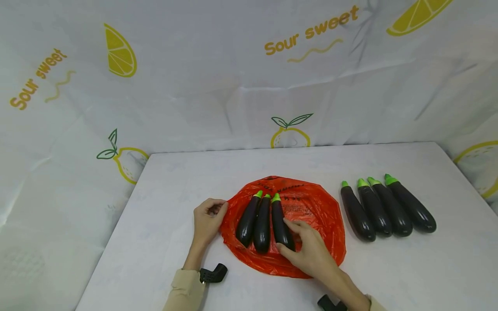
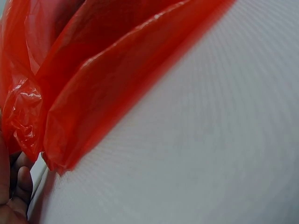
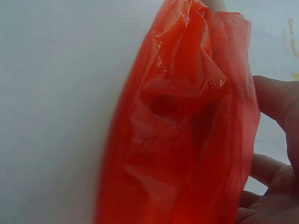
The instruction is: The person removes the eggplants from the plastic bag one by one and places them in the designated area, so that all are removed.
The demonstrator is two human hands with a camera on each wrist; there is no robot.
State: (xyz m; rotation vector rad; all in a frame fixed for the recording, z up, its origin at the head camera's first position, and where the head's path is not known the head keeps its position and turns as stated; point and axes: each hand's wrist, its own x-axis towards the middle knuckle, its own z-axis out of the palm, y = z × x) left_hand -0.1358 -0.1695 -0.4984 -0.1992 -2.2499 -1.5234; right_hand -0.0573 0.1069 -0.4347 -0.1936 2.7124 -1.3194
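Note:
A red plastic bag (image 1: 317, 211) lies spread on the table, with three dark eggplants side by side on it: a left one (image 1: 246, 222), a middle one (image 1: 262, 226) and a right one (image 1: 278, 218). My left hand (image 1: 207, 219) pinches the bag's left edge; in the left wrist view the bag's folded rim (image 2: 107, 88) rises beside the fingers. My right hand (image 1: 311, 252) holds the lower end of the right eggplant between thumb and fingers. From the right wrist, the bag's side (image 3: 177, 140) hides that eggplant, and only part of the hand shows.
Several more eggplants (image 1: 383, 207) with green stems lie in a row on the table, right of the bag. The white table (image 1: 163, 207) ends at a white curtain (image 1: 202, 95) printed with lemons. A black device (image 1: 214, 274) is strapped to the left wrist.

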